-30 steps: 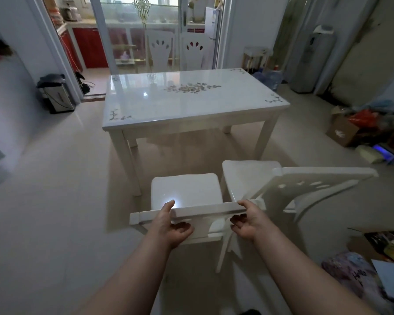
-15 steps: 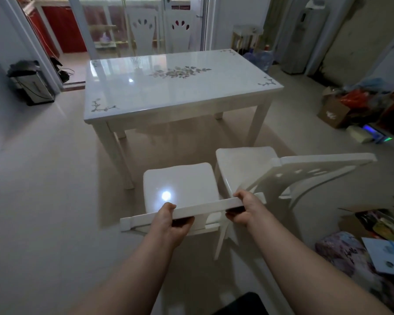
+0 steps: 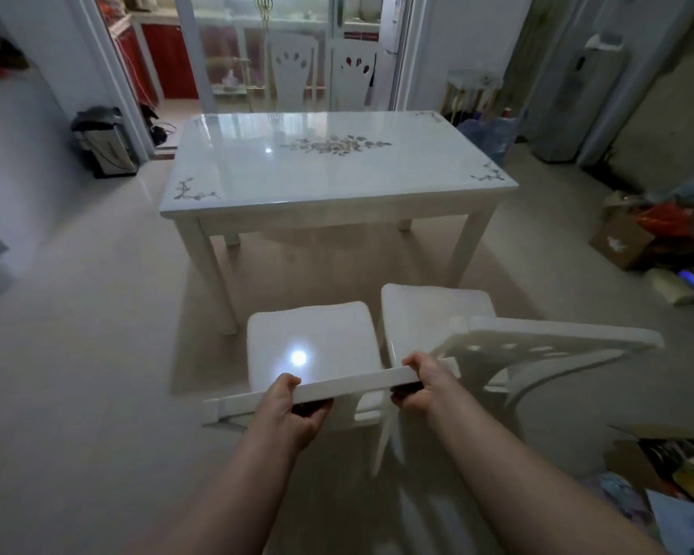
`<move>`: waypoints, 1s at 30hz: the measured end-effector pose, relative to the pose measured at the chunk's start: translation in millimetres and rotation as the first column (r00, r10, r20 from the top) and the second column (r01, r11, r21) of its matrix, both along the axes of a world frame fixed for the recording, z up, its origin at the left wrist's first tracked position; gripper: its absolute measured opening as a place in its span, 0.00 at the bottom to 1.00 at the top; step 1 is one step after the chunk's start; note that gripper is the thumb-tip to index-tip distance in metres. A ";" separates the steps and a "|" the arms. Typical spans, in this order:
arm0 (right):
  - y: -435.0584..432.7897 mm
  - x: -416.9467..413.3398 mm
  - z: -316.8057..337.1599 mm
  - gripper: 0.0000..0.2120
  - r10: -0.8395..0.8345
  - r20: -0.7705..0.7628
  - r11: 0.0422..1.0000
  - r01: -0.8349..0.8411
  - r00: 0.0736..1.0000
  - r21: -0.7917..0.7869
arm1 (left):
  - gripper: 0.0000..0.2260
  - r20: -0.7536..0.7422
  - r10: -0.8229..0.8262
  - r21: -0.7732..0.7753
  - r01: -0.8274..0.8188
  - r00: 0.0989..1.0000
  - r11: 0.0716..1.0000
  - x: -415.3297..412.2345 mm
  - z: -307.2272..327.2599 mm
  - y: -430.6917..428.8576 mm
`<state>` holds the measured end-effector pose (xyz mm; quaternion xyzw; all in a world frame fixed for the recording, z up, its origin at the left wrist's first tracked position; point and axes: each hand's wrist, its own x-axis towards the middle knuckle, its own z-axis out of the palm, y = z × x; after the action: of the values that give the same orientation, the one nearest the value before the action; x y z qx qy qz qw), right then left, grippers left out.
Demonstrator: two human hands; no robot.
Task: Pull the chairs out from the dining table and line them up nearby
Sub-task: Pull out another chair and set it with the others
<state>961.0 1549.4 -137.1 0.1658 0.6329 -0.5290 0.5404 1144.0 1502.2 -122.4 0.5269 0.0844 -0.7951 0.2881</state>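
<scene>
Head view | left hand (image 3: 293,410), right hand (image 3: 421,384): fingers (image 3: 318,407) grip held chair (image 3: 309,342) | risk: crooked pull may bump second chair (image 3: 537,346)

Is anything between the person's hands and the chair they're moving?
No. The left hand and right hand already grip the top rail of the chair. The second chair stands close on its right, a narrow gap between the seats.

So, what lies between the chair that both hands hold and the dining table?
Only bare floor, in shadow, as the head view shows. The chair stands apart from the dining table, and nothing rests in the gap.
</scene>
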 end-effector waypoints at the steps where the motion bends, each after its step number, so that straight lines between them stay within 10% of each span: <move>1: 2.8 -4.4 -1.3 0.06 0.016 0.012 1.000 -0.016 1.000 0.006 | 0.05 0.009 0.014 -0.001 -0.014 1.000 1.000 -4.8 -0.9 4.2; 18: 38.9 -63.7 -6.7 0.11 0.205 0.054 0.976 -0.200 0.977 -0.084 | 0.15 0.145 0.217 -0.131 -0.198 0.965 0.971 -70.7 -0.4 52.6; 30: 70.2 -137.4 15.2 0.08 0.004 -0.010 0.994 -0.005 1.000 -0.111 | 0.18 -0.027 -0.262 -0.129 0.257 0.965 0.958 -164.0 13.8 82.9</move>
<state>823.6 1619.6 -121.8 0.1316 0.6053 -0.5631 0.5469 980.1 1585.0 -108.6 0.4969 -0.0290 -0.8410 0.2119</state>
